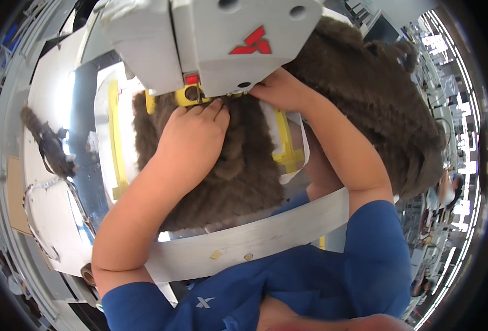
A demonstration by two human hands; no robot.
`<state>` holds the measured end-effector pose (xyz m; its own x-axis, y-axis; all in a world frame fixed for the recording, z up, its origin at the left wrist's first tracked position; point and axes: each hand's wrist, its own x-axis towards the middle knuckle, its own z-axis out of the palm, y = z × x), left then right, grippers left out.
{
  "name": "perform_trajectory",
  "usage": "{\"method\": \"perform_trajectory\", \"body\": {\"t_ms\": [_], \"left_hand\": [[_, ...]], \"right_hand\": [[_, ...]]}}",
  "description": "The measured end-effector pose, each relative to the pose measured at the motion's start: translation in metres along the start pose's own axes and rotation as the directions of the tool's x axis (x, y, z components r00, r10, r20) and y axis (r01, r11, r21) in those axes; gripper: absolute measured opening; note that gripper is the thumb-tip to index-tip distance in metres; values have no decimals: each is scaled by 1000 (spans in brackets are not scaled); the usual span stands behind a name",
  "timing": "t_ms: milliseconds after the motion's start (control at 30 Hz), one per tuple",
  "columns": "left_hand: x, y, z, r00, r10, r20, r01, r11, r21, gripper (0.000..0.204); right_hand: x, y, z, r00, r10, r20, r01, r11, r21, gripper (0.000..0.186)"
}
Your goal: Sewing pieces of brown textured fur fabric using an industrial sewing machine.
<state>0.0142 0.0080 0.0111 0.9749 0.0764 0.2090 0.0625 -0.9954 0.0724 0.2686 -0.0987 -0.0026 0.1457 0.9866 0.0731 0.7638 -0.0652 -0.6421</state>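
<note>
A brown fur piece (230,187) lies on the machine bed under the head of a white sewing machine (216,44). My left hand (194,132) rests palm down on the fur, its fingers stretched toward the yellow presser-foot area (188,96). At the right side of the machine head, my right hand (285,91) grips the fur's edge with thumb and fingers close together. The machine head hides part of those fingers. Fur folds stand up beside my left hand's fingertips.
More brown fur (365,94) is heaped at the right. A small dark fur scrap (54,146) lies on the white table (43,105) at the left, near a patterned cord (31,212). Yellow tape strips (115,138) border the bed. A pale curved board (249,237) runs before my body.
</note>
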Motion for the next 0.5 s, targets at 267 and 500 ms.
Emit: {"method": "perform_trajectory", "body": {"t_ms": [267,500], "left_hand": [[5,2,-4,994,-79,81,83,996,-44,47],[13,2,-19,977,-83,198,107,987,-118,62]], "right_hand": [[-53,-37,25,992,-127,-19,124,987,-98,41],[-49,-34,28,999,-24,41,27,998,-65,40]]}}
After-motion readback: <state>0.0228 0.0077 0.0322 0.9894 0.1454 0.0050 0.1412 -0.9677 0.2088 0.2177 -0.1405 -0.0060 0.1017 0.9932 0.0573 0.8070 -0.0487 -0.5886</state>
